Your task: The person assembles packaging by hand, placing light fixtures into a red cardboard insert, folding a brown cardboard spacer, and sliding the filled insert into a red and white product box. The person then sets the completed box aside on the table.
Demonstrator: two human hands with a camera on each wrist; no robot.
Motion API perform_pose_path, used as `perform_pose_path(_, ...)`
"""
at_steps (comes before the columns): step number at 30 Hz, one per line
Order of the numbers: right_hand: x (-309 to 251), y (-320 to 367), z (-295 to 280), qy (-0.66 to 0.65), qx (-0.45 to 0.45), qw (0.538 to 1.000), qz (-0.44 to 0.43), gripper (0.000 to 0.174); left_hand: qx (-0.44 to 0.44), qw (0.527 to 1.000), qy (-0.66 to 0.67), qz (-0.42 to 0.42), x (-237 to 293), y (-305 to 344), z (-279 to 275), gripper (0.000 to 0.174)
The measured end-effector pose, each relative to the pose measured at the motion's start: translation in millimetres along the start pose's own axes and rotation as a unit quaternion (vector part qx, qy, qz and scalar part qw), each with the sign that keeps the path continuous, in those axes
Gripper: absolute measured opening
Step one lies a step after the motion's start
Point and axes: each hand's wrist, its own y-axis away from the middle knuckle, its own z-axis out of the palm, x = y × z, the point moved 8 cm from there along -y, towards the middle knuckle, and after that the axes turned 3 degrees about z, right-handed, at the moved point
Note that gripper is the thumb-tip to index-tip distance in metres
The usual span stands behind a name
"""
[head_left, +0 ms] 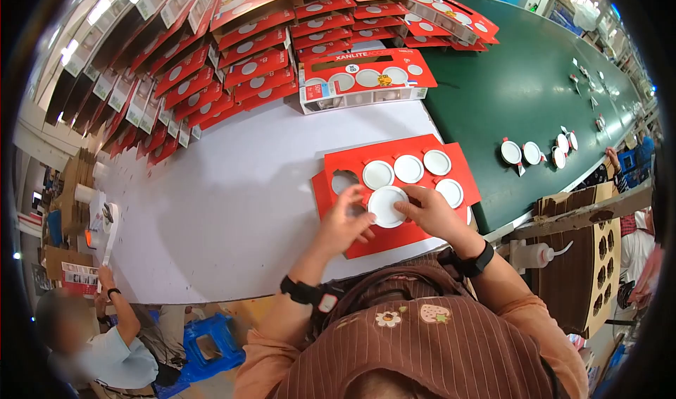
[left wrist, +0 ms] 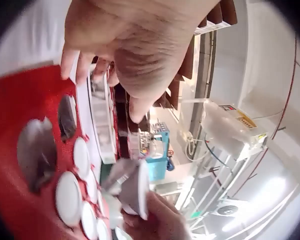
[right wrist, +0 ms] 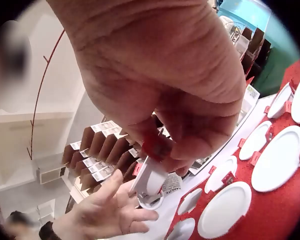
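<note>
A red cardboard insert (head_left: 415,238) with round holes lies on the white table (head_left: 232,209); several white round lamps sit in its holes and one hole (head_left: 343,181) at the left is bare. My right hand (head_left: 414,199) pinches another white round lamp (head_left: 386,206) just above the insert's front row. In the right wrist view the fingers (right wrist: 160,147) grip that lamp (right wrist: 149,181) by its edge. My left hand (head_left: 355,207) is beside the lamp with relaxed fingers and holds nothing. In the left wrist view the left hand (left wrist: 97,65) hovers over the insert (left wrist: 15,110).
Stacks of red boxes (head_left: 211,68) fill the table's back and left. A filled display box (head_left: 362,78) stands behind the insert. A green conveyor (head_left: 521,82) at right carries several lamps. A brown holed carton (head_left: 591,258) and a bottle (head_left: 535,254) stand at right. Another person (head_left: 98,343) sits lower left.
</note>
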Motion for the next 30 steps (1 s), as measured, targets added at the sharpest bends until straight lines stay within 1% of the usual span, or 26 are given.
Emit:
perform_pose_path(1,-4,-4,0,0.003,-0.003,1.0,-0.003,0.028,0.03,0.996,-0.056,0.06,4,-7,-21,0.057)
perform_pose_path(2,-6,-8,-1,-0.003,0.001,1.0,0.02,0.029,0.096,0.977,-0.183,0.051,-5,-18,-55,0.06)
perform_pose_path(3,-6,-12,-2,-0.01,0.006,0.999,0.043,0.029,0.161,0.938,-0.305,0.04,-13,-28,-87,0.063)
perform_pose_path(4,-1,-19,1,-0.012,0.003,0.999,0.046,0.029,0.164,0.937,-0.305,0.042,-20,-39,-102,0.063)
perform_pose_path(6,-7,-29,6,-0.02,0.013,0.998,0.051,0.029,0.23,0.862,-0.451,-0.024,-26,-49,-131,0.061)
perform_pose_path(7,-10,-34,8,-0.029,0.024,0.998,0.057,0.03,0.233,0.862,-0.45,-0.021,-27,-54,-134,0.061)
perform_pose_path(8,-11,-40,11,-0.034,0.026,0.998,0.051,0.033,0.196,0.919,-0.332,-0.085,-45,-59,-136,0.059)
perform_pose_path(9,-7,-46,14,-0.033,0.026,0.998,0.05,0.033,0.153,0.955,-0.208,-0.147,-56,-60,-129,0.057)
perform_pose_path(10,-3,-52,16,-0.001,0.039,0.998,0.048,0.034,0.153,0.955,-0.207,-0.147,-52,-60,-129,0.057)
perform_pose_path(11,0,-56,17,0.03,0.052,0.997,0.047,0.034,0.09,0.969,-0.126,-0.195,-60,-58,-118,0.053)
perform_pose_path(12,2,-57,20,0.029,0.057,0.997,0.052,0.035,0.025,0.969,-0.041,-0.241,-65,-52,-102,0.049)
perform_pose_path(13,3,-56,22,0.03,0.055,0.997,0.055,0.035,0.026,0.969,-0.039,-0.243,-65,-48,-100,0.049)
perform_pose_path(15,-2,-53,27,0.132,0.055,0.989,0.024,0.034,-0.003,0.967,0.025,-0.253,-67,-38,-90,0.04)
perform_pose_path(16,-4,-51,28,0.133,0.052,0.989,0.025,0.034,-0.001,0.967,0.028,-0.254,-67,-34,-90,0.04)
perform_pose_path(18,-2,-45,35,0.109,0.012,0.991,0.072,0.036,-0.057,0.967,0.114,-0.221,-61,-29,-78,0.036)
perform_pose_path(19,3,-45,39,0.11,0.01,0.991,0.073,0.036,-0.056,0.967,0.115,-0.222,-65,-28,-80,0.036)
perform_pose_path(21,1,-46,45,0.124,0.038,0.991,0.019,0.035,-0.079,0.962,0.16,-0.206,-66,-31,-78,0.03)
perform_pose_path(25,1,-41,59,0.125,0.032,0.991,0.047,0.038,-0.094,0.961,0.162,-0.202,-66,-29,-78,0.029)
perform_pose_path(27,2,-41,59,0.139,0.05,0.988,0.046,0.037,-0.109,0.96,0.148,-0.21,-68,-28,-77,0.027)
perform_pose_path(30,-3,-38,61,0.176,0.038,0.982,0.051,0.032,-0.105,0.96,0.154,-0.211,-63,-24,-72,0.025)
